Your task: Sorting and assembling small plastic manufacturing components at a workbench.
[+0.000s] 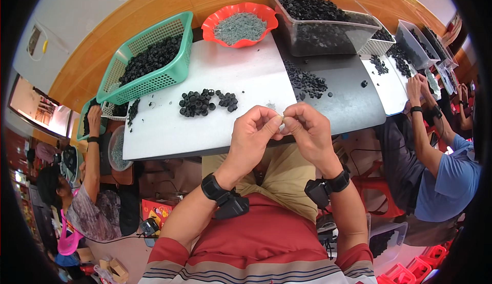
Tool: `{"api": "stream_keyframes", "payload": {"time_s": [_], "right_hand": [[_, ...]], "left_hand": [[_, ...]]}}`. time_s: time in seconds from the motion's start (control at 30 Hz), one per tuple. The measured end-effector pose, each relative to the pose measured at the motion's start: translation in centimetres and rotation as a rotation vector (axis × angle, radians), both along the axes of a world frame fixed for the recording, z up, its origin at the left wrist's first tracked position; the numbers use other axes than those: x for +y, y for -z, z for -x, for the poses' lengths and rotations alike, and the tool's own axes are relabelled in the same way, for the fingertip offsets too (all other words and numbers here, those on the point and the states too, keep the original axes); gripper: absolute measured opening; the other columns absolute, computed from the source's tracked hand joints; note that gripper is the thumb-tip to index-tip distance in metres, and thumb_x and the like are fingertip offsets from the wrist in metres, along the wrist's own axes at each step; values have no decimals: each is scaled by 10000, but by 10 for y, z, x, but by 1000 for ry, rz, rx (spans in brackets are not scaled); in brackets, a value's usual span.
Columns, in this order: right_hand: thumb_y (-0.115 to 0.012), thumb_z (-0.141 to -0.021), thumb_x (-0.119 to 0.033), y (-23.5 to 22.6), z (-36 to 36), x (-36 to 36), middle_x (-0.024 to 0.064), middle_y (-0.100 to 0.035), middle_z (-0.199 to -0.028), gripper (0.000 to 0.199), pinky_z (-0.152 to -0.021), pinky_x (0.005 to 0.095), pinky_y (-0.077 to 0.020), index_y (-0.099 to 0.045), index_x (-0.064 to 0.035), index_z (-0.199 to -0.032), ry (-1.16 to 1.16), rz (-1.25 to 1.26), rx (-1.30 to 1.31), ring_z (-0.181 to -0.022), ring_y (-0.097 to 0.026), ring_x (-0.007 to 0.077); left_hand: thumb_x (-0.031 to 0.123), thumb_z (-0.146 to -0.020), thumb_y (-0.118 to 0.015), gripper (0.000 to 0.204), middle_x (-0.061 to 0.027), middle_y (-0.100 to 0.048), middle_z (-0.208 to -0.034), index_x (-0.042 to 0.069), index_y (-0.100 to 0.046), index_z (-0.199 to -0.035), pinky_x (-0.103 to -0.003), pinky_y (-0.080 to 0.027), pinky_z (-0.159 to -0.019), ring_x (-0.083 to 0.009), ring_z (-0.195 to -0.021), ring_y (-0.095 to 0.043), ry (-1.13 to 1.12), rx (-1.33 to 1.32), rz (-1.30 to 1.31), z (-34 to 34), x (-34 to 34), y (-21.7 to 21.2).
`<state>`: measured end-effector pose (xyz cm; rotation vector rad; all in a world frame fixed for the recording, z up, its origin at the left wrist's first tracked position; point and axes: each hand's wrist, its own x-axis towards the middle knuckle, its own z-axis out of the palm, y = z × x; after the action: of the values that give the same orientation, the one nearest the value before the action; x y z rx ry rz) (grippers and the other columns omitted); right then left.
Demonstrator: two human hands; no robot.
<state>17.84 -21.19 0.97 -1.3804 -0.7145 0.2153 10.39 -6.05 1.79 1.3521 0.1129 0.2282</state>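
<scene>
At the table's front edge, my left hand and my right hand meet, thumbs and forefingers pinched together. Whatever they pinch is too small and too covered by the fingertips to name. Just beyond them, a small heap of tiny clear-grey pieces lies on the white board. Two clusters of small round black caps, a larger one and a smaller one, sit on the board to the left of my hands. More small black parts are scattered on the dark tabletop beyond my right hand.
Along the back stand a green basket of black parts, a red scalloped bowl of grey pieces and a large clear tub of black parts. Co-workers sit on both sides, one in a blue shirt at the right.
</scene>
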Motion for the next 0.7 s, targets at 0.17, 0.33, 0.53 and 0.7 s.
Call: {"api": "stream_keyframes", "payload": {"time_s": [0.17,0.33,0.53,0.7], "right_hand": [[-603,-985,51,4,-2,-2,41,-662,-926,87,-742,247,-572,-616,22,-1065,-51,-87,80,-848,-668,94],[-627,-980,37,6,-4,-4,51,-673,-948,128,-758,249,-584,-624,25,-1108,-61,-145,151,-852,-673,101],[-654,-966,28,9,-4,-5,49,-684,-924,142,-741,247,-580,-635,24,-1107,-9,-162,163,-828,-679,105],[-689,-947,-3,11,-7,-7,18,-687,-882,118,-671,238,-536,-678,-9,-1065,123,-125,141,-784,-649,73]], "left_hand": [[166,-1020,-653,151,-22,-658,-853,20,-642,-1057,-240,-546,-714,-93,-764,-627,33,14,88,-1,-2,0],[160,-1021,-651,130,-13,-653,-858,37,-643,-1062,-250,-555,-714,-85,-768,-624,17,24,143,-2,-6,1],[161,-1021,-650,121,-4,-650,-913,47,-641,-1062,-253,-558,-720,-75,-810,-620,-40,-9,88,-3,-10,1],[169,-1023,-648,114,2,-643,-951,63,-634,-1062,-253,-555,-730,-71,-852,-617,-101,7,133,-5,-9,2]]}}
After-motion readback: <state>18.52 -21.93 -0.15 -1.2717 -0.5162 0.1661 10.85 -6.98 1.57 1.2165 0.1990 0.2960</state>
